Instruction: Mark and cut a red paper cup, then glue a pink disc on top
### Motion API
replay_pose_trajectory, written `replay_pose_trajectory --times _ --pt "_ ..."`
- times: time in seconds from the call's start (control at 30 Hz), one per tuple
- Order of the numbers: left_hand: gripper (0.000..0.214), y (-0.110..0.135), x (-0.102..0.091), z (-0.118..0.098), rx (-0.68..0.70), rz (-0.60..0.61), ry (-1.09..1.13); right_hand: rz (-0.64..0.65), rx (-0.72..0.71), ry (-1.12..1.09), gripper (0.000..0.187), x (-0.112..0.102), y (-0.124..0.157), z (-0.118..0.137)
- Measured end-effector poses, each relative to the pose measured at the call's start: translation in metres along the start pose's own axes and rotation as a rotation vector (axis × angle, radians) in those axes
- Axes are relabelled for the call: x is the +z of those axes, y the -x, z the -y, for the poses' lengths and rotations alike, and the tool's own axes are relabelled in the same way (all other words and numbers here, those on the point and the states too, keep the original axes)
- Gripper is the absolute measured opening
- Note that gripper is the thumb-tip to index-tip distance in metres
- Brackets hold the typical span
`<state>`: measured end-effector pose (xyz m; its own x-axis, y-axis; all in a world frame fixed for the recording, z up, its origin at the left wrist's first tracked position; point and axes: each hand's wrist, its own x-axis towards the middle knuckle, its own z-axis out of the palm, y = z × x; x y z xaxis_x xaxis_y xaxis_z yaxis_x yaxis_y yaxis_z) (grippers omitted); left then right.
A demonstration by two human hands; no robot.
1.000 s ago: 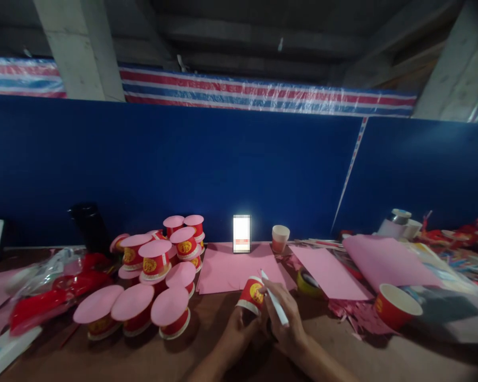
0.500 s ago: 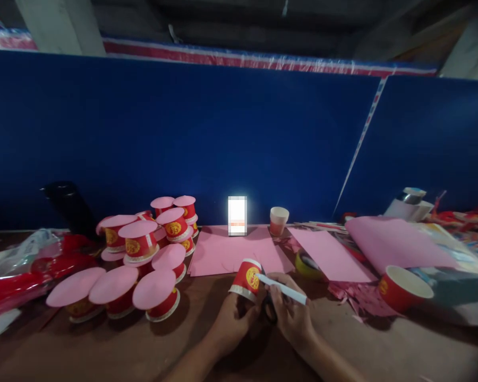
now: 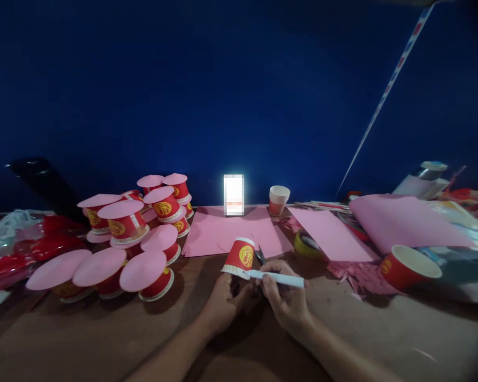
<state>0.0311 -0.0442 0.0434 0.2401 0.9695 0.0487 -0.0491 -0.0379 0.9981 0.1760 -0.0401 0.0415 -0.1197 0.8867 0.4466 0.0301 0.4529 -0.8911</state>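
My left hand (image 3: 228, 302) is closed on a red paper cup (image 3: 238, 255) with a gold emblem, tilted and upside down, its white patterned band toward me. In my right hand (image 3: 284, 300) is a white marker (image 3: 281, 278), its tip at the white band of the cup. Dark scissors (image 3: 259, 255) show just behind my right hand, partly hidden by it. To the left stand several red paper cups topped with pink paper discs (image 3: 147, 271), some of them stacked.
Pink paper sheets (image 3: 207, 233) lie behind the cup, with a bright blurred-out rectangle (image 3: 233, 195) beyond. A pale cup (image 3: 279, 200) stands at the back. Rightward are a tape roll (image 3: 307, 245), pink scraps (image 3: 362, 278) and another red cup (image 3: 410, 268). Plastic bags (image 3: 35, 239) lie far left.
The marker tip has moved from the gold emblem down to the white band of the cup. The view has tilted down, and the scissors blades now show more.
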Motion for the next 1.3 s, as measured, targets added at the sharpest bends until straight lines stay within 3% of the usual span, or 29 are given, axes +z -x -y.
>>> replay_pose_trajectory --times 0.23,1.3 --pt "0.023 0.0003 0.0019 -0.0012 -0.010 -0.055 -0.080 -0.019 -0.035 0.068 0.006 -0.0001 -0.0005 0.0028" --pt "0.022 0.0033 0.0042 -0.0008 0.028 -0.009 -0.195 0.029 -0.030 0.162 0.007 -0.0029 -0.0017 0.0051"
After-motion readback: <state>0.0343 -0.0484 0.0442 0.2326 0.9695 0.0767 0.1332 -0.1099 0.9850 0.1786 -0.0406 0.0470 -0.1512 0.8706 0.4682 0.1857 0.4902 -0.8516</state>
